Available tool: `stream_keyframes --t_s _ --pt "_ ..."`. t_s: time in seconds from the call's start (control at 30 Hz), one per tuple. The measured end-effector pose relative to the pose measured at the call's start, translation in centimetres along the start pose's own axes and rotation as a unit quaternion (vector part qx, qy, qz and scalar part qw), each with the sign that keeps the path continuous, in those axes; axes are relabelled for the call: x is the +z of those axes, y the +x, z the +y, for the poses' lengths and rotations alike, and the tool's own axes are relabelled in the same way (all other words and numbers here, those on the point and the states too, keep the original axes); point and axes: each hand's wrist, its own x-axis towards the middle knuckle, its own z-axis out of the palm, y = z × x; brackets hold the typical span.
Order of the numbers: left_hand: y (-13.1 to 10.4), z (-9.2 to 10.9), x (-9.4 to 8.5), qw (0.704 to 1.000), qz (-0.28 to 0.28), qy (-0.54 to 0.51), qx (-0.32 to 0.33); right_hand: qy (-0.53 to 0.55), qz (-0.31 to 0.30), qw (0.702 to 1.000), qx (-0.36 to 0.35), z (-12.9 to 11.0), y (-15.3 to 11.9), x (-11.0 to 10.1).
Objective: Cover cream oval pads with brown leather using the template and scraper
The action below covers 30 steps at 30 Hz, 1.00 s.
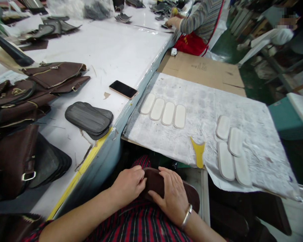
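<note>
A dark brown, round-ended leather piece [154, 180] rests on my lap, over a red-and-black striped garment. My left hand [130, 184] pinches its left end, fingers curled and thumb pressed in. Across its middle lies my right hand [172, 196], with the thumb on the near side and fingers over the far edge. The hands partly cover the piece, and its underside is hidden. Beyond, on the whitish work board [202, 101], lie several pale oval pads [168, 113] and a yellow forked tool [198, 153].
On the white table at left are a phone [123, 89], stacked dark oval pieces [89, 117] and brown leather bag parts [53, 75]. Flat cardboard [202, 70] lies behind the board. Another person's hand [174, 23] works at the far table. Dark brown pieces sit below the board at right.
</note>
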Motion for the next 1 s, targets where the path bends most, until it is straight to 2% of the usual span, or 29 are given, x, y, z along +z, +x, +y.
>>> stream_keyframes --t_s 0.13,0.27,0.5,0.6,0.77,1.0 --pt "-0.3 0.9 0.6 0.999 0.003 0.008 0.032 -0.008 -0.011 1.0 0.003 0.0 0.0 -0.1" --pt "-0.2 0.8 0.8 0.999 0.016 -0.019 0.048 -0.01 -0.021 1.0 0.009 -0.1 0.1 -0.2" --pt "-0.1 0.1 -0.3 0.995 -0.011 0.103 -0.012 -0.03 -0.028 0.999 0.007 -0.1 0.7 -0.1" --pt "-0.1 0.9 -0.3 0.99 -0.028 0.139 0.018 -0.036 -0.028 0.999 0.004 0.0 0.6 -0.1" --pt "0.3 3.0 0.2 0.986 -0.015 0.158 0.06 -0.04 -0.029 0.999 -0.001 0.2 0.4 -0.1" --pt "1.1 4.8 1.0 0.989 0.015 0.138 0.053 -0.04 -0.038 0.998 -0.015 0.1 0.7 0.0"
